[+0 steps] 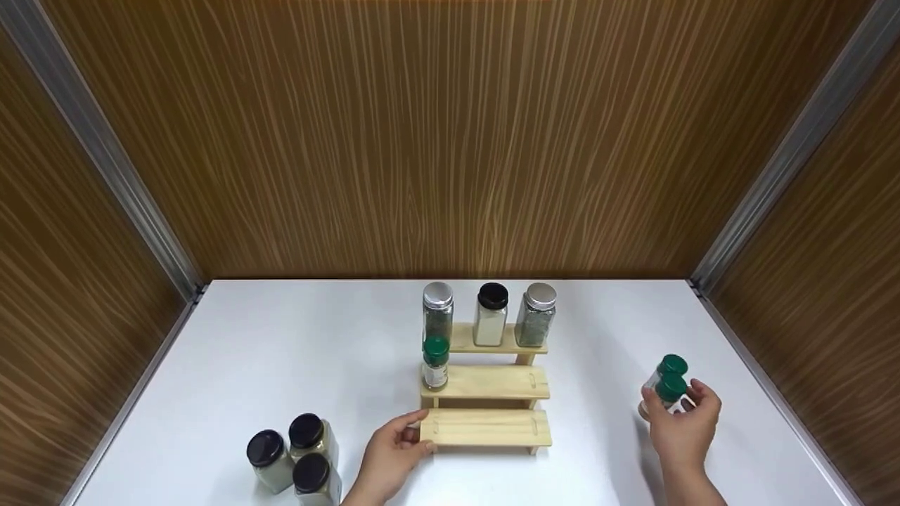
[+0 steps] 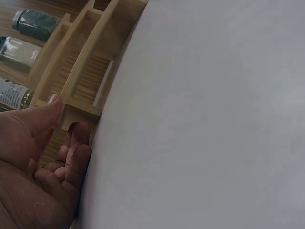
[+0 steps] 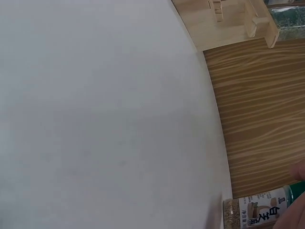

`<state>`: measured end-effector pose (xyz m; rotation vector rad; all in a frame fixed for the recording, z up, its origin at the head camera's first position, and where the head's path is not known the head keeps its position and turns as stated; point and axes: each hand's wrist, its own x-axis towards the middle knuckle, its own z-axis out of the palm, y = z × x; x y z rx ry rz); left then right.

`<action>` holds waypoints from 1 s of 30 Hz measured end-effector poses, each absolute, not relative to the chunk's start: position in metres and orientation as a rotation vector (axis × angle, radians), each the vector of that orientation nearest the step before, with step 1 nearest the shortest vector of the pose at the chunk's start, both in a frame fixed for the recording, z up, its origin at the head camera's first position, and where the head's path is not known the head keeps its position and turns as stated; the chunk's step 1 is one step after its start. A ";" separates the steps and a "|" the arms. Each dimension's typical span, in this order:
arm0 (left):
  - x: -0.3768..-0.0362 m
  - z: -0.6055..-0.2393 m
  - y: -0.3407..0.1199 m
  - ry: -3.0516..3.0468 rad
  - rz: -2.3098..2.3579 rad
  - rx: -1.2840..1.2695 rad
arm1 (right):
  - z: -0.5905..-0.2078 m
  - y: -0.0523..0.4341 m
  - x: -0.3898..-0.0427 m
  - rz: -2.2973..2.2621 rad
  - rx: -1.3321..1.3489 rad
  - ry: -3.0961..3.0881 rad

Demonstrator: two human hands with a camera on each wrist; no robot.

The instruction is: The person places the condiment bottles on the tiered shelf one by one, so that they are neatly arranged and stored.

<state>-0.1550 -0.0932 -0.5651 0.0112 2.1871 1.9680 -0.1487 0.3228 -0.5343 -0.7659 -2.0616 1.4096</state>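
Right hand (image 1: 680,427) curled round the near one of two green-capped bottles (image 1: 668,390), far right of the wooden rack (image 1: 485,427). Clear bottles, pale contents, printed label. Left hand (image 1: 391,455) pinching the rack's lowest step at its left end.

The head view looks down from above at the wooden stepped rack (image 1: 485,383); both wrist views sit low and close, sharing that rack (image 2: 88,71) (image 3: 224,19).
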 end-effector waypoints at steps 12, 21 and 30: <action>-0.154 -0.566 -0.094 2.174 1.983 0.032 | -0.539 0.327 -0.152 1.448 -0.780 -2.066; -0.154 -0.567 -0.095 2.175 1.985 0.085 | -0.536 0.323 -0.150 1.417 -0.733 -2.114; -0.154 -0.566 -0.094 2.193 1.981 0.058 | -0.527 0.298 -0.141 1.400 -0.690 -2.143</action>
